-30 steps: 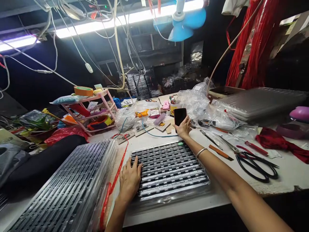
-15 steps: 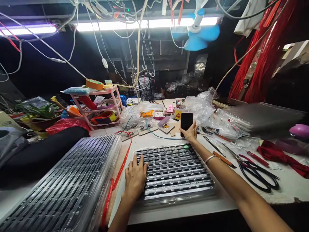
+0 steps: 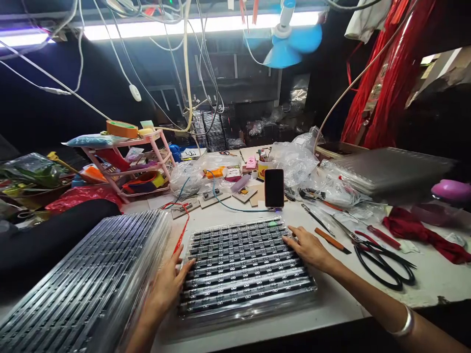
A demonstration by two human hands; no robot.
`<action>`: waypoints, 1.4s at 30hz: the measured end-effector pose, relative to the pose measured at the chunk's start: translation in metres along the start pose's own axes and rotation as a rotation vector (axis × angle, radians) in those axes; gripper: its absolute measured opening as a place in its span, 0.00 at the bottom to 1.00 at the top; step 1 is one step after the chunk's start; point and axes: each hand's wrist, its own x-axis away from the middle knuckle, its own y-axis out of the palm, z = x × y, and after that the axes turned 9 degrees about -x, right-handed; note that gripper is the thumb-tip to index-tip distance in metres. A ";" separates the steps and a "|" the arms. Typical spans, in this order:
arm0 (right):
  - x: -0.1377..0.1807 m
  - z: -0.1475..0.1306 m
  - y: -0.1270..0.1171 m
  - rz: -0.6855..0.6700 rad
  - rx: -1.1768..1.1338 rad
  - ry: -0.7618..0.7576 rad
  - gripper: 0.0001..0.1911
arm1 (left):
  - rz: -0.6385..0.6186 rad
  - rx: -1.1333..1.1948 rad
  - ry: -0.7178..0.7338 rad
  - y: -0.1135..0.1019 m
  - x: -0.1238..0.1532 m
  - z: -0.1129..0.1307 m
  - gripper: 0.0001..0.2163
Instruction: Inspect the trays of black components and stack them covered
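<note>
A clear plastic tray (image 3: 243, 314) with rows of dark circuit-board strips (image 3: 246, 262) lies flat on the white table. Along its left edge my left hand (image 3: 165, 287) touches the rim, fingers spread, thumb toward the strips. My right hand (image 3: 311, 249) rests at the upper right edge with fingertips on the tray rim, also spread. A small green spot (image 3: 272, 224) shows near the tray's far right corner. Behind the tray a phone (image 3: 274, 189) with a dark screen stands upright, a blue cable running near its base.
Left of me stands a stack of similar filled trays (image 3: 84, 274). To the right lie large black-handled scissors (image 3: 382, 260), an orange-handled cutter (image 3: 331, 239), tweezers (image 3: 316, 218) and a red cloth (image 3: 423, 230). A pink rack (image 3: 162, 152) and plastic bags (image 3: 294, 159) sit farther back.
My right hand has let go of the phone and come down to the tray's right edge. My left hand has moved from the strips to the left edge. The view has shifted slightly.
</note>
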 end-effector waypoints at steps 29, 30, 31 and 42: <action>-0.156 -0.062 0.040 0.781 -0.122 0.366 0.22 | 0.037 0.368 -0.058 0.007 0.003 -0.006 0.44; -0.157 -0.061 0.040 0.778 -0.121 0.357 0.22 | 0.025 0.367 -0.052 0.007 0.003 -0.006 0.44; -0.157 -0.061 0.040 0.777 -0.120 0.349 0.22 | 0.016 0.364 -0.049 0.007 0.004 -0.006 0.43; -0.160 -0.051 0.045 0.808 -0.124 0.322 0.22 | 0.051 0.342 -0.042 0.011 0.002 -0.010 0.42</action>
